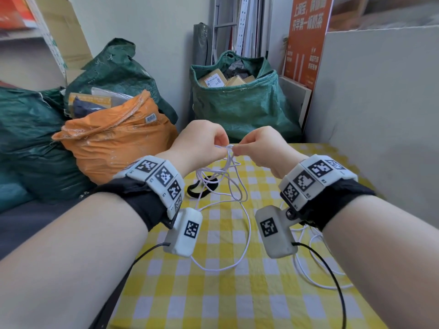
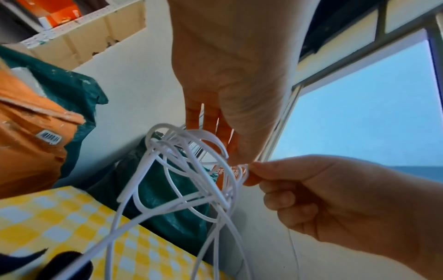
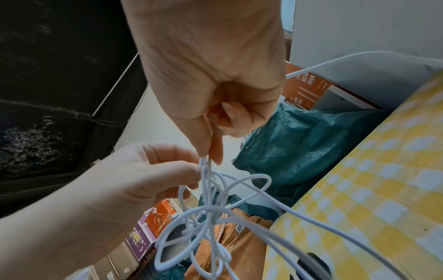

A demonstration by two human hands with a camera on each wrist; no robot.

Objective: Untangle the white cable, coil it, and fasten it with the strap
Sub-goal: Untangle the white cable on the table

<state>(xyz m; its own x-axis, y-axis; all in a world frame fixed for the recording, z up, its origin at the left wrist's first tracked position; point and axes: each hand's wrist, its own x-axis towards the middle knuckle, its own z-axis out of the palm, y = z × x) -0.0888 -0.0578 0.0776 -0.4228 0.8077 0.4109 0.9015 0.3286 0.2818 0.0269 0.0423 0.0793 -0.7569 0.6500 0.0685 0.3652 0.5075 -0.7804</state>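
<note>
Fingertips of the left hand (image 1: 202, 141) and right hand (image 1: 259, 146) are pinching the white cable (image 1: 228, 176) at its knot above the table (image 1: 213, 293); light and limp, it is probably best gripped beside the tangle.

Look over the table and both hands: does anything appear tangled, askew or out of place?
Yes. The white cable hangs snarled in crossing loops from where the left hand and right hand pinch it, its slack sprawling over the checked tablecloth. The black strap lies unused beneath.
</note>
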